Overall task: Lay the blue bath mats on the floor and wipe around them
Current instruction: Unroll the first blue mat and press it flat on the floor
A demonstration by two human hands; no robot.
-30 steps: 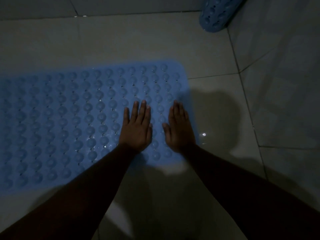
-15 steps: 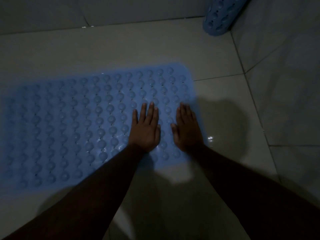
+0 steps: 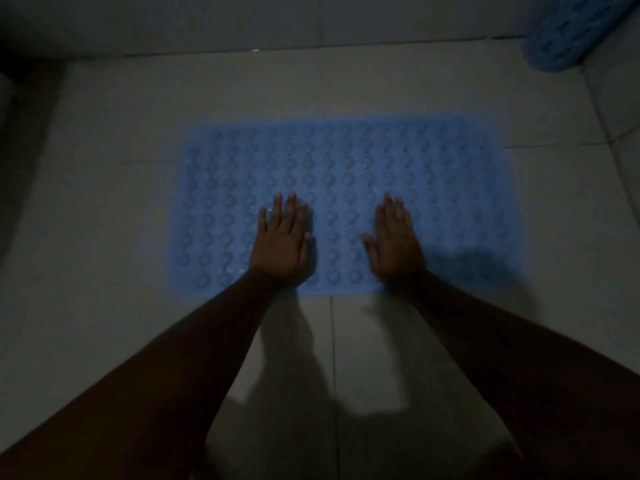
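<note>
A blue bath mat (image 3: 346, 161) with rows of round bumps lies flat on the pale tiled floor, its whole outline visible. My left hand (image 3: 282, 242) rests palm down on the mat's near middle, fingers straight and together. My right hand (image 3: 394, 242) lies flat on the mat a little to the right, about a hand's width away. Neither hand holds anything. A second blue mat (image 3: 568, 29), rolled or propped up, stands in the far right corner against the wall.
The room is dim. A wall (image 3: 242, 19) runs along the far side and another wall (image 3: 623, 109) along the right. Bare floor tiles (image 3: 104, 202) surround the mat. A dark edge (image 3: 10, 98) shows at the far left.
My hands have slid left from the mat's right end toward its middle and spread apart. The view has shifted with them, so the whole mat now shows.
</note>
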